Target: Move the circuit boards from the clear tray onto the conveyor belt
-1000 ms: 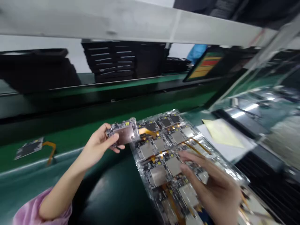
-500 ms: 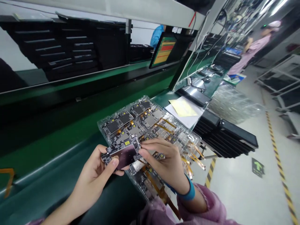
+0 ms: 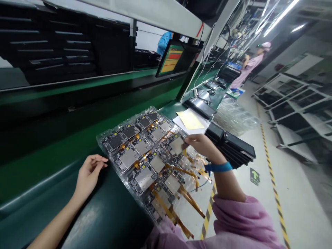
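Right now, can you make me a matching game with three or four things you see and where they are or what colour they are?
Things:
1. left hand
2. right hand
3. wristband
4. yellow sheet

Places or colours:
A. blue
B. on white paper beyond the tray
C. fingers on a circuit board in the clear tray
D. empty, beside the tray's near corner

Pairs: 1-D, 2-C, 3-A, 4-B

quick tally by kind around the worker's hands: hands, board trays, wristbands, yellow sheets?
hands: 2 (left hand, right hand)
clear tray of circuit boards: 1
blue wristband: 1
yellow sheet: 1
total: 5
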Motion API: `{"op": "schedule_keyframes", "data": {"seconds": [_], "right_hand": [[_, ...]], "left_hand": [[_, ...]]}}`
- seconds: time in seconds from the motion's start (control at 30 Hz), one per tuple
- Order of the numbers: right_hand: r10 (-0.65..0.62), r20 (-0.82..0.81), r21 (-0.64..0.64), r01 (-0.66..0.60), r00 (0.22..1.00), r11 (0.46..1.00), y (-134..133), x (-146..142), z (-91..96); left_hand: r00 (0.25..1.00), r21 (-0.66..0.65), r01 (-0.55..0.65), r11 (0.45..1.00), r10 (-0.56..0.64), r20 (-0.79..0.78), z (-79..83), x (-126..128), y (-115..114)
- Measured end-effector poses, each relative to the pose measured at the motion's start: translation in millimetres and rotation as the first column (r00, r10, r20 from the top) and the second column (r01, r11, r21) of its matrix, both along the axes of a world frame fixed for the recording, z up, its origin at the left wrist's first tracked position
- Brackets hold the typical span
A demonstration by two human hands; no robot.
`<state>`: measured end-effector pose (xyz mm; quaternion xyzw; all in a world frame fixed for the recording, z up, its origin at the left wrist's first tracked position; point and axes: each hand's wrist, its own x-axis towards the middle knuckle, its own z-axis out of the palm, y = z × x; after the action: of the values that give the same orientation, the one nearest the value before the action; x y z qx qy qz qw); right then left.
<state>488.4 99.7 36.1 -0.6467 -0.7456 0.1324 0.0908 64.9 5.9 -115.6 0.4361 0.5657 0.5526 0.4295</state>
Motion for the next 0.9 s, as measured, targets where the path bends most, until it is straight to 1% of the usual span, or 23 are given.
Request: {"op": "schedule_keyframes", "data": {"seconds": [0.07, 0.1, 0.2, 0.37, 0.5, 0.7, 0.77, 0.8, 0.87, 0.9], "right_hand": [[0.003, 0.109, -0.117, 0.01, 0.994, 0.993, 11.9, -5.1, -17.3], [-0.004, 0.151, -0.142, 0.026, 0.989, 0.989, 16.3, -8.0, -24.1], [-0.007, 0.22, -0.16, 0.043, 0.975, 0.986, 22.9, -13.5, -35.7], [0.014, 0.311, -0.151, 0.035, 0.95, 0.988, 21.7, -15.7, -39.9], [-0.002, 0.384, -0.135, 0.058, 0.923, 0.989, 21.9, -18.5, -41.6], [-0.041, 0.445, -0.105, 0.098, 0.895, 0.99, 22.9, -27.7, -40.4], [-0.064, 0.462, -0.093, 0.12, 0.884, 0.988, 21.7, -31.1, -39.4], [-0.082, 0.47, -0.08, 0.136, 0.879, 0.987, 20.8, -32.6, -39.1], [-0.142, 0.474, -0.038, 0.181, 0.869, 0.983, 18.4, -35.0, -39.2], [-0.174, 0.467, -0.018, 0.206, 0.867, 0.978, 17.2, -35.7, -39.8]], "left_hand": [[0.999, 0.002, -0.027, 1.0, 0.027, -0.024, -15.1, -4.8, 4.3], [0.999, 0.009, -0.031, 0.999, 0.032, -0.039, -18.8, -6.6, 4.8], [0.997, 0.029, -0.03, 0.999, 0.032, -0.075, -19.9, -10.6, 3.9], [0.996, 0.022, -0.033, 0.999, 0.035, -0.088, -19.4, -13.4, 5.2], [0.994, 0.028, -0.022, 0.999, 0.025, -0.11, -23.4, -15.3, 5.8], [0.994, 0.049, -0.007, 0.999, 0.012, -0.105, -27.8, -13.4, 6.2], [0.992, 0.053, -0.007, 0.999, 0.014, -0.123, -23.9, -12.7, 8.0], [0.989, 0.062, -0.01, 0.998, 0.019, -0.145, -19.3, -14.5, 9.0], [0.963, 0.109, -0.02, 0.994, 0.049, -0.266, -4.5, -26.9, 10.2], [0.926, 0.143, -0.037, 0.989, 0.087, -0.367, 4.8, -39.0, 9.9]]}}
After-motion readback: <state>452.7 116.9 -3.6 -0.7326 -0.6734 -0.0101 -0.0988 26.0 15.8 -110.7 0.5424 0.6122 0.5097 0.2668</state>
